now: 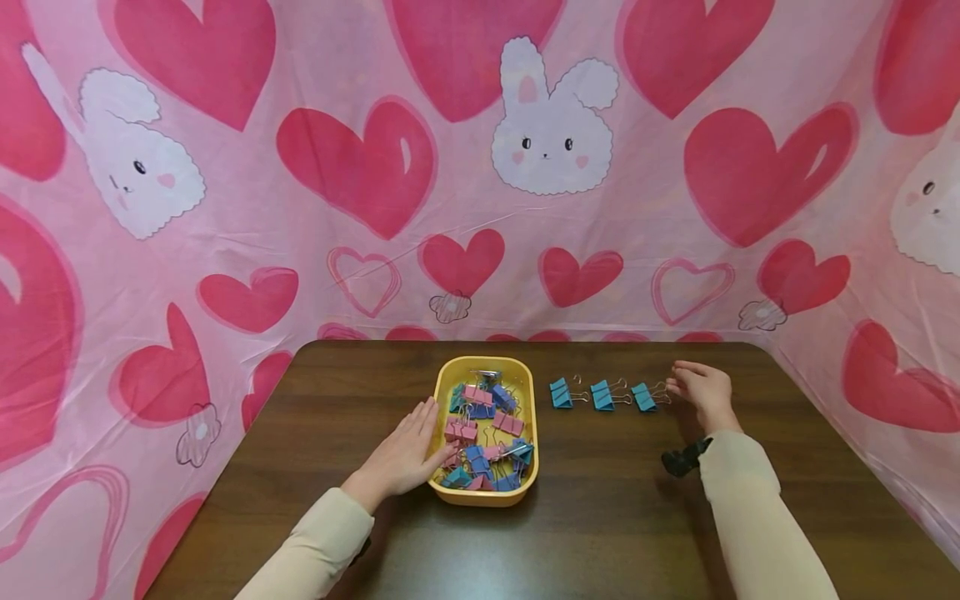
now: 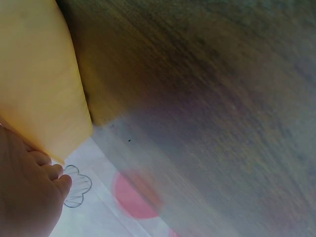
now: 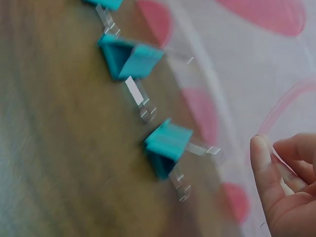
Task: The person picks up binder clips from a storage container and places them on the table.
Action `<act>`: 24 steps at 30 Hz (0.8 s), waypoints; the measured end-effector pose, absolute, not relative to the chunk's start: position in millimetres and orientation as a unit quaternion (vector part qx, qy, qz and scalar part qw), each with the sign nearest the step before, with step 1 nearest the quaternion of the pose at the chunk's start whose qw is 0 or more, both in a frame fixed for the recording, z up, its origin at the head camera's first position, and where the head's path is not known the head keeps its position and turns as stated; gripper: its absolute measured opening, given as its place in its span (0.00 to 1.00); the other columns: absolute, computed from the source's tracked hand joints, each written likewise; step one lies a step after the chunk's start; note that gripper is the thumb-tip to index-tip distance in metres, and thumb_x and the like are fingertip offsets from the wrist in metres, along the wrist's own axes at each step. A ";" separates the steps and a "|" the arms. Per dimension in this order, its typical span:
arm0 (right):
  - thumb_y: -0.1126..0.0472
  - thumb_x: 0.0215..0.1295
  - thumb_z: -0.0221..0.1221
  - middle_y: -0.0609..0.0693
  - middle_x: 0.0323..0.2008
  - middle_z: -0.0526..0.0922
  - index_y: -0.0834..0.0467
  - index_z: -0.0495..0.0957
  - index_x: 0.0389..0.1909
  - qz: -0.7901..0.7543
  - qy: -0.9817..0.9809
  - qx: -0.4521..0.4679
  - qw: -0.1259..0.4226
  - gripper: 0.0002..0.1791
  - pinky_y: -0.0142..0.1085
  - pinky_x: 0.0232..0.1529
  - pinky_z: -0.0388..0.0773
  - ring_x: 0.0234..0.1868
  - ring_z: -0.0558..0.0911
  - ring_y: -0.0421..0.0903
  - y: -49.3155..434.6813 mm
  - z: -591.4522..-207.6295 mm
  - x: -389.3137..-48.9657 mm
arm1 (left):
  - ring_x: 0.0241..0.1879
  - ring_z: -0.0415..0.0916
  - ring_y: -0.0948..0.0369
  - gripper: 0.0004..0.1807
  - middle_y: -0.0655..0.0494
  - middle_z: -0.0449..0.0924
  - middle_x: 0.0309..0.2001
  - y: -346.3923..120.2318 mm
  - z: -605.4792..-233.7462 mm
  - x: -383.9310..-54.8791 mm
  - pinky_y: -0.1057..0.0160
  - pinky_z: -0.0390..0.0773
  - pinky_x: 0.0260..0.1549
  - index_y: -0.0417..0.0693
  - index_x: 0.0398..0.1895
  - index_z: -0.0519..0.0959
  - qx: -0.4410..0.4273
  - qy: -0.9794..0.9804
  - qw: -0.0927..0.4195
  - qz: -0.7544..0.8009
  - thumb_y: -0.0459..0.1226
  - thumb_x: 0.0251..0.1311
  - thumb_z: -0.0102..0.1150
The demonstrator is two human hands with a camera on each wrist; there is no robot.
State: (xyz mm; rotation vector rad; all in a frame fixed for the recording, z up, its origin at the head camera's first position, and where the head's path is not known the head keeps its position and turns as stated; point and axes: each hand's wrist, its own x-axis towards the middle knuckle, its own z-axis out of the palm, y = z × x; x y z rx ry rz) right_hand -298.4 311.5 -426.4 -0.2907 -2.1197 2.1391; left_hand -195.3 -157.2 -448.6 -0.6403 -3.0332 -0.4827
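My left hand (image 1: 401, 452) rests with extended fingers along the left rim of a yellow plastic bin (image 1: 486, 499). Inside the bin lie jumbled binder clips in pink, blue and teal, among them a pink clip (image 1: 508, 423). To its right, three teal binder clips stand in a row: a left one (image 1: 561, 393), a middle one (image 1: 603, 396) and a right one (image 1: 643, 397). Just right of the last clip's wire handles is my right hand (image 1: 703, 393), fingers loosely bent and nothing held. In the right wrist view its thumb (image 3: 264, 168) shows apart from that clip.
The dark wooden table (image 1: 600, 533) carries the bin and the row of clips. A pink cloth (image 1: 465, 208) printed with hearts and rabbits hangs behind and at both sides. A black strap (image 1: 684, 458) sits at the right wrist.
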 end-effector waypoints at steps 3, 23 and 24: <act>0.67 0.66 0.51 0.36 0.23 0.78 0.78 0.60 0.59 0.701 -0.707 -0.067 0.067 0.24 0.32 0.33 0.79 0.24 0.82 0.37 305.2 -412.3 -297.6 | 0.69 0.41 0.51 0.43 0.44 0.44 0.71 -157.0 -447.9 -195.1 0.54 0.49 0.63 0.35 0.70 0.48 -0.202 -0.968 -0.001 -0.150 0.57 0.63 0.42; 0.66 0.64 0.56 0.42 0.32 0.82 0.78 0.67 0.54 0.675 -0.723 0.135 0.048 0.23 0.39 0.35 0.79 0.28 0.82 0.41 207.1 -351.8 -285.4 | 0.69 0.40 0.51 0.43 0.45 0.43 0.71 -156.3 -445.0 -192.5 0.54 0.47 0.64 0.35 0.70 0.47 -0.197 -0.968 -0.008 -0.156 0.57 0.63 0.41; 0.66 0.64 0.56 0.43 0.33 0.82 0.77 0.67 0.54 0.669 -0.729 0.138 0.044 0.23 0.39 0.35 0.79 0.28 0.82 0.42 201.3 -351.4 -284.4 | 0.69 0.39 0.51 0.43 0.45 0.43 0.71 -156.3 -444.8 -192.5 0.55 0.47 0.64 0.36 0.70 0.46 -0.197 -0.968 -0.009 -0.154 0.57 0.64 0.41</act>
